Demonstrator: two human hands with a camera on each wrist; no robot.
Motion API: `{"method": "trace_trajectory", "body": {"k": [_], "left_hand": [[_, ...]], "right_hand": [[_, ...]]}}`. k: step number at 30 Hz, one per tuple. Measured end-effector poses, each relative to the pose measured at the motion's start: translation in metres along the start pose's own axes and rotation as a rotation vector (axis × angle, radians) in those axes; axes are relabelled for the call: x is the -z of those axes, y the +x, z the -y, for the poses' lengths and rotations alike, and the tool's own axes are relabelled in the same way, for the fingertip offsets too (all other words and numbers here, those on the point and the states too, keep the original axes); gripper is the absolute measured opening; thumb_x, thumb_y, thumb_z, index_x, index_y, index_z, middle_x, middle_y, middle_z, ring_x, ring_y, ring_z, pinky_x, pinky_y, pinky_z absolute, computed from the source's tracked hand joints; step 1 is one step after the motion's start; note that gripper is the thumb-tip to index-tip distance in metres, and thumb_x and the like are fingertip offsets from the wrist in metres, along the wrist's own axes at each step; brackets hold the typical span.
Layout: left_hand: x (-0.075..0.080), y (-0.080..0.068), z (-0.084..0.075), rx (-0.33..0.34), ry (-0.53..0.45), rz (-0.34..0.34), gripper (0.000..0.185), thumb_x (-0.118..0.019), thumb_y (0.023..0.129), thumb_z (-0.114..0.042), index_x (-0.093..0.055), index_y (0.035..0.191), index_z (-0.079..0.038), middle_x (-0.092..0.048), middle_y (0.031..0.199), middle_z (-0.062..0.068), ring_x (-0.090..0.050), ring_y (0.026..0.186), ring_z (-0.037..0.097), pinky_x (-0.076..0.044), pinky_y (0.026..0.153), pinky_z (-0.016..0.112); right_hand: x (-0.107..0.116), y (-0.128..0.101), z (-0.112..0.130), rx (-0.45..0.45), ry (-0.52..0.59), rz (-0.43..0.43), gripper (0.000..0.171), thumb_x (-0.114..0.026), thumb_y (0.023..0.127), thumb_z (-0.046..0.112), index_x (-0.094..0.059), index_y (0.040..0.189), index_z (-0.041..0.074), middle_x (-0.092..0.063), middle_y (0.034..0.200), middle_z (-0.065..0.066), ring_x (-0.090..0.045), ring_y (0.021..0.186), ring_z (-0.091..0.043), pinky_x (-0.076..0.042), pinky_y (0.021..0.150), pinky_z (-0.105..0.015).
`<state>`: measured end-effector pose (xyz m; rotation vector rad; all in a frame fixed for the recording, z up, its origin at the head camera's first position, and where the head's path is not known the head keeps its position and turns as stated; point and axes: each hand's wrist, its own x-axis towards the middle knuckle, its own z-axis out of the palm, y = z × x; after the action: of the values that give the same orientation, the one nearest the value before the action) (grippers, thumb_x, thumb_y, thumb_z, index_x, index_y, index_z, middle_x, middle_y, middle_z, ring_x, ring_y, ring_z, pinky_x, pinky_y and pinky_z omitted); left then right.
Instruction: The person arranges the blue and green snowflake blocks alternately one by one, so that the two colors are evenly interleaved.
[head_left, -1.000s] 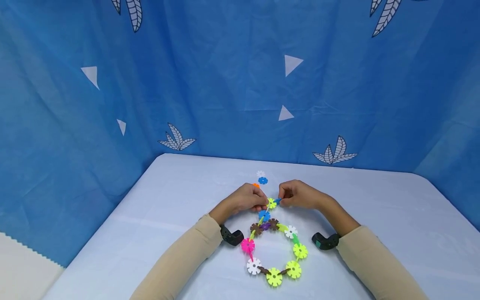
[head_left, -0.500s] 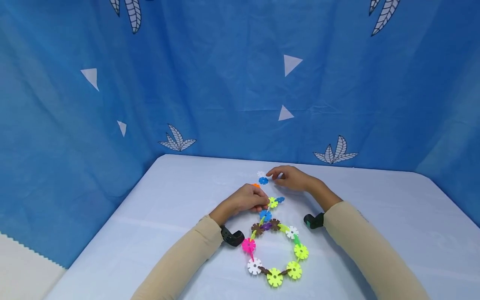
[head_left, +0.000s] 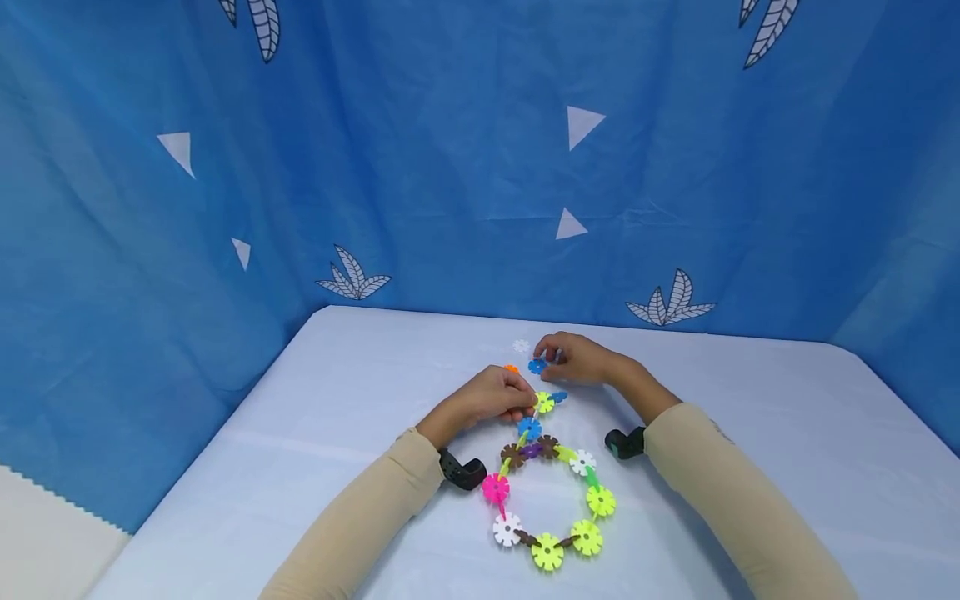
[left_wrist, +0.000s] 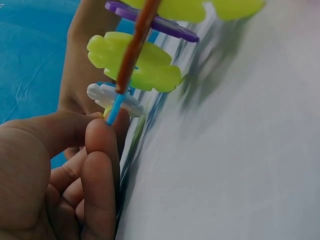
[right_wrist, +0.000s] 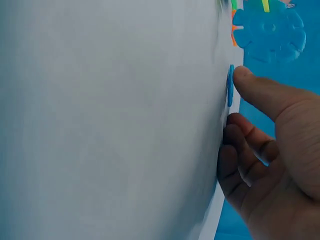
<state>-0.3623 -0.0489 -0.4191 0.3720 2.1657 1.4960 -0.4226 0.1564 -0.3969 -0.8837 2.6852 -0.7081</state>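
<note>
My left hand pinches a yellow-green notched plastic snowflake disc at the far end of a linked chain. A blue disc is slotted onto its right side. Below it, a light blue disc joins the tail to a ring of multicoloured discs, among them a pink one. Farther back, my right hand reaches low over the table with bent fingers around a loose blue disc. In the right wrist view this loose disc lies flat, with the thumb tip right at it.
A loose white disc lies toward the back of the white table. An orange disc shows partly behind the left hand. Blue patterned cloth hangs behind and at the sides.
My right hand has left the blue disc on the chain and moved back to the loose blue disc, which has shifted slightly right and nearer. The left hand keeps its pinch.
</note>
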Motion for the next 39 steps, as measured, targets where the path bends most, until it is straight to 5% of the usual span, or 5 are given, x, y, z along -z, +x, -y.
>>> {"method": "trace_trajectory", "body": {"k": [3, 10, 22, 30, 39], "left_hand": [[0.001, -0.002, 0.002, -0.003, -0.008, 0.0, 0.014, -0.065, 0.083, -0.024, -0.069, 0.087, -0.011, -0.069, 0.075, 0.003, -0.056, 0.056, 0.008, -0.046, 0.051, 0.02], [0.002, -0.004, 0.005, -0.003, -0.014, 0.001, 0.015, -0.065, 0.083, -0.025, -0.067, 0.089, -0.011, -0.069, 0.077, 0.004, -0.056, 0.057, 0.009, -0.046, 0.052, 0.021], [0.002, -0.001, 0.002, -0.019, -0.013, 0.024, 0.014, -0.064, 0.084, -0.025, -0.068, 0.09, -0.012, -0.069, 0.079, 0.004, -0.056, 0.057, 0.009, -0.046, 0.052, 0.022], [0.003, -0.002, 0.001, -0.03, -0.006, 0.031, 0.015, -0.062, 0.086, -0.025, -0.067, 0.091, -0.012, -0.069, 0.08, 0.004, -0.056, 0.057, 0.01, -0.046, 0.053, 0.022], [0.002, -0.004, 0.001, -0.027, -0.006, 0.027, 0.014, -0.063, 0.086, -0.024, -0.067, 0.09, -0.012, -0.069, 0.079, 0.004, -0.056, 0.057, 0.01, -0.047, 0.053, 0.022]], "right_hand": [[-0.001, 0.0, 0.005, 0.007, -0.016, 0.02, 0.031, -0.063, 0.086, 0.023, -0.06, 0.116, 0.02, -0.055, 0.1, -0.005, -0.051, 0.087, -0.017, -0.045, 0.076, -0.029], [-0.003, -0.007, 0.012, -0.034, 0.017, 0.005, 0.016, -0.065, 0.084, 0.017, -0.058, 0.098, 0.011, -0.058, 0.093, -0.004, -0.05, 0.084, -0.016, -0.045, 0.076, -0.03], [0.004, -0.051, -0.011, -0.325, 0.473, 0.006, 0.019, -0.056, 0.09, 0.018, -0.057, 0.105, 0.007, -0.057, 0.091, -0.009, -0.055, 0.079, -0.019, -0.05, 0.072, -0.028], [0.008, -0.064, -0.018, -0.321, 0.648, 0.062, 0.027, -0.058, 0.089, 0.02, -0.058, 0.11, 0.003, -0.06, 0.092, -0.007, -0.057, 0.078, -0.018, -0.052, 0.073, -0.029], [0.0, -0.064, -0.015, -0.312, 0.706, 0.077, 0.027, -0.061, 0.087, 0.023, -0.059, 0.106, 0.004, -0.061, 0.086, -0.005, -0.058, 0.073, -0.016, -0.053, 0.072, -0.029]]}}
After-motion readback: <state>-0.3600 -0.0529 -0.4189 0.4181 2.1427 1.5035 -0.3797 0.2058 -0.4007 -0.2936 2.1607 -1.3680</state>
